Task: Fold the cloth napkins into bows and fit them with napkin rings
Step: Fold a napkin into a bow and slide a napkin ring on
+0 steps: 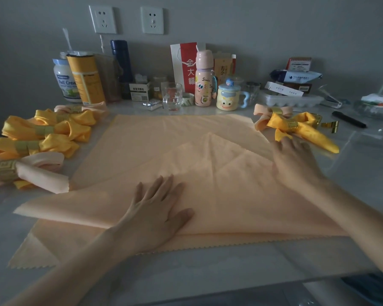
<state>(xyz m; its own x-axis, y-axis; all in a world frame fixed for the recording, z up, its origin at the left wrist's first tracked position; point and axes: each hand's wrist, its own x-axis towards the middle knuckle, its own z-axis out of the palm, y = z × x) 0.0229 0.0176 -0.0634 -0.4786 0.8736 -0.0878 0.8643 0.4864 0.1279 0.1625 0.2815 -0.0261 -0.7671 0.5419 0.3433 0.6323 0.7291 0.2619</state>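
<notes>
A large peach cloth napkin (pixel 155 138) lies spread on the table, its near corners folded inward so a point sits near the middle. My left hand (pixel 157 208) presses flat on the folded layer at the near centre. My right hand (pixel 294 160) lies flat on the napkin's right side, fingers straight, blurred. Several finished bows, yellow (pixel 53 131) and peach (pixel 31 171), each in a gold ring, are piled at the left. Two more bows, a yellow one (pixel 301 129) and a peach one (pixel 263 115), lie at the right. A loose gold napkin ring (pixel 332 125) rests beyond them.
Along the wall stand a milk powder jar (pixel 64 80), a yellow canister (pixel 86 78), a glass mug (pixel 172 96), a pink bottle (pixel 205 80), a cartoon mug (pixel 228 98) and an egg box (pixel 292 100). A black pen (pixel 349 119) lies at the right.
</notes>
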